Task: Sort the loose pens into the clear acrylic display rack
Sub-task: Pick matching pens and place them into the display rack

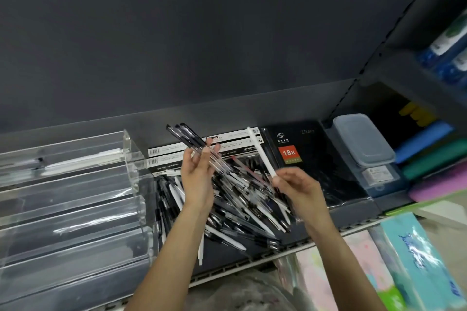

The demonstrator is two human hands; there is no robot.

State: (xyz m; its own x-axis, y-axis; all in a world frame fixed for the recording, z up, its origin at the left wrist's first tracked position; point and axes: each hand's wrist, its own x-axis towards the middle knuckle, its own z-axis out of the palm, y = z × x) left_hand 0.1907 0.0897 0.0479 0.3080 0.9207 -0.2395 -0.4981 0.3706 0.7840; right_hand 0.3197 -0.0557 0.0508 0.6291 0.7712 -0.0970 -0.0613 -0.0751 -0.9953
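Observation:
A heap of loose pens [237, 207], black, clear and white, lies on the dark shelf [310, 237] between my arms. My left hand [198, 175] holds a small bundle of black-capped clear pens [192, 140] above the heap, caps pointing up and left. My right hand [295, 188] pinches the lower end of a single white pen [260, 153], which slants up and to the left. The clear acrylic display rack [75, 197] stands stepped at the left; its top tier holds a few white pens [86, 160] and a dark one.
Flat pen boxes [177, 151] lie behind the heap. To the right sit a black 18K diary [298, 149], a lidded clear plastic box [364, 141] and coloured folders [429, 156]. Wrapped tissue packs [414, 260] fill the shelf below.

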